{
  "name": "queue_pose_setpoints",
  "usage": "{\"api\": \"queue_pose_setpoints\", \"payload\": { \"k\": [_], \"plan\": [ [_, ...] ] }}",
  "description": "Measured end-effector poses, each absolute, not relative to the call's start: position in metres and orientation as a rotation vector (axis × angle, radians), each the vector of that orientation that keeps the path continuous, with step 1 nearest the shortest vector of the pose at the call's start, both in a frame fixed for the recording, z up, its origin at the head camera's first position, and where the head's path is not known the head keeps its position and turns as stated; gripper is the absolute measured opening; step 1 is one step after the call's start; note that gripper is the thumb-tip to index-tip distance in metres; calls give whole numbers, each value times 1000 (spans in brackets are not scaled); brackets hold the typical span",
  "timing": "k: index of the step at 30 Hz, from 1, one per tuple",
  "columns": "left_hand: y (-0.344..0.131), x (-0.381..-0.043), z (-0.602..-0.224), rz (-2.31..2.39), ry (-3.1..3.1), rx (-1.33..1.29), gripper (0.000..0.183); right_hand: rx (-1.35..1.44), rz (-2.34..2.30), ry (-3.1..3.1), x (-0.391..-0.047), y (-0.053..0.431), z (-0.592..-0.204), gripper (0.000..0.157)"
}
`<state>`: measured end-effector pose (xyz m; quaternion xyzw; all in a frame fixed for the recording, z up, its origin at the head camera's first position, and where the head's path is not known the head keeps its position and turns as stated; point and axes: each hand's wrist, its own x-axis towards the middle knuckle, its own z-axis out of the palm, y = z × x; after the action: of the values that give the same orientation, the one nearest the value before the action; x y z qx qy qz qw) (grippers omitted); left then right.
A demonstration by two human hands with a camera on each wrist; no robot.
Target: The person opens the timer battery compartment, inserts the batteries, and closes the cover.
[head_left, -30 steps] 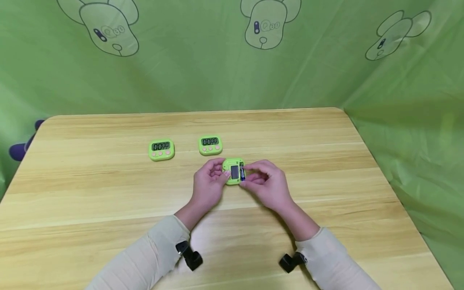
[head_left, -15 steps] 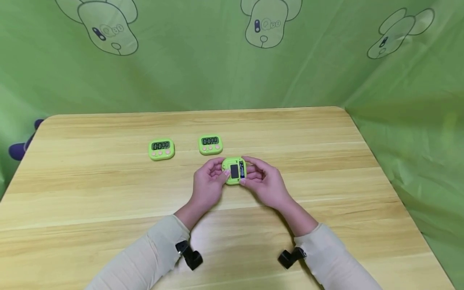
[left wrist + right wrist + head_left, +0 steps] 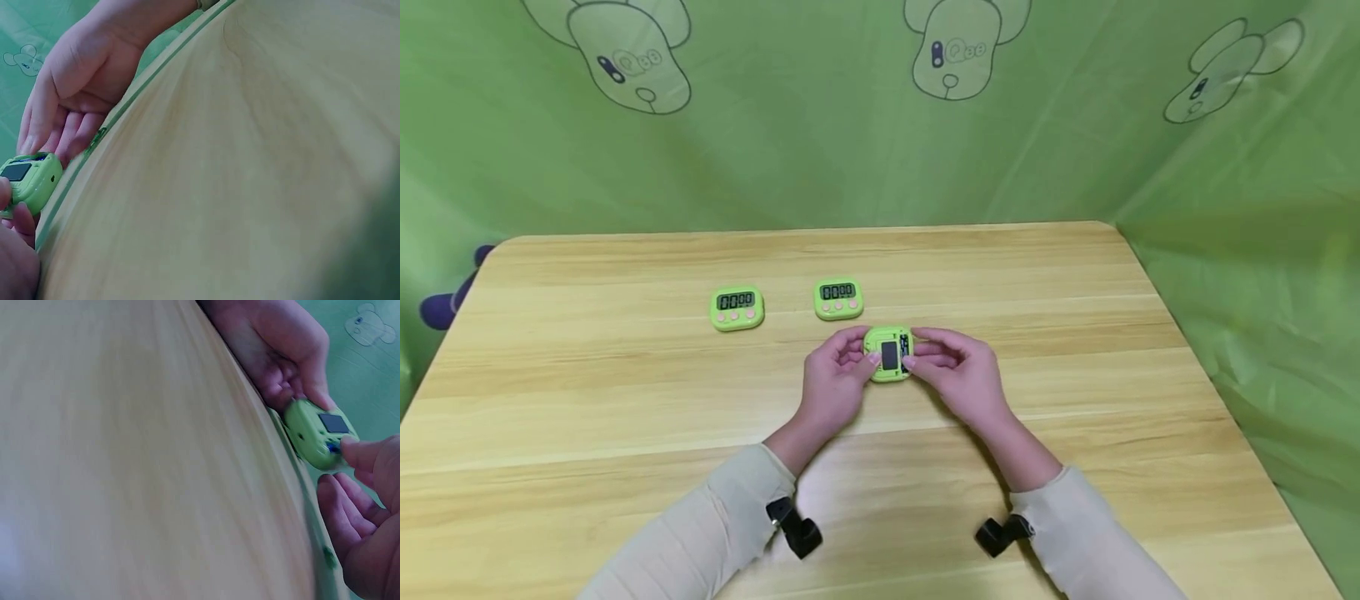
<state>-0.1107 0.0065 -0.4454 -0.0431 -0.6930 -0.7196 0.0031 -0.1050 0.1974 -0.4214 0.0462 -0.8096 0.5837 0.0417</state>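
Observation:
In the head view a green digital kitchen timer point(image 3: 889, 356) is held back side up, its battery compartment uncovered along the right side. A dark-blue battery point(image 3: 905, 342) lies in that slot. My left hand point(image 3: 835, 379) grips the timer's left side, thumb on its back. At the other side my right hand point(image 3: 961, 373) has its thumb pressed on the battery, with the index fingertip at the timer's upper right corner. The right wrist view shows the thumb over the slot of the timer point(image 3: 306, 428), the other fingers loosely bent below it.
Two more green timers, one at left point(image 3: 737, 308) and one nearer the middle point(image 3: 838, 299), lie face up with pink buttons and zeros on their displays. The wooden table point(image 3: 625, 383) has green printed curtains point(image 3: 820, 158) behind and at its sides.
My right thumb has moved up from the lower end of the slot onto the battery. The index finger has shifted to the timer's upper right corner. The left hand keeps its grip.

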Motion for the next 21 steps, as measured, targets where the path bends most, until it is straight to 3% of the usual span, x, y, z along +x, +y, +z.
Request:
{"api": "queue_pose_setpoints", "payload": {
  "k": [9,21],
  "plan": [
    [7,-110,-443,-2245,-2180,-129,36,-49,1248,-2637,-106,234,-415,30],
    [10,-109,-440,-2238,-2195,-120,35,-180,1090,-2899,-111,235,-409,38]
  ]
}}
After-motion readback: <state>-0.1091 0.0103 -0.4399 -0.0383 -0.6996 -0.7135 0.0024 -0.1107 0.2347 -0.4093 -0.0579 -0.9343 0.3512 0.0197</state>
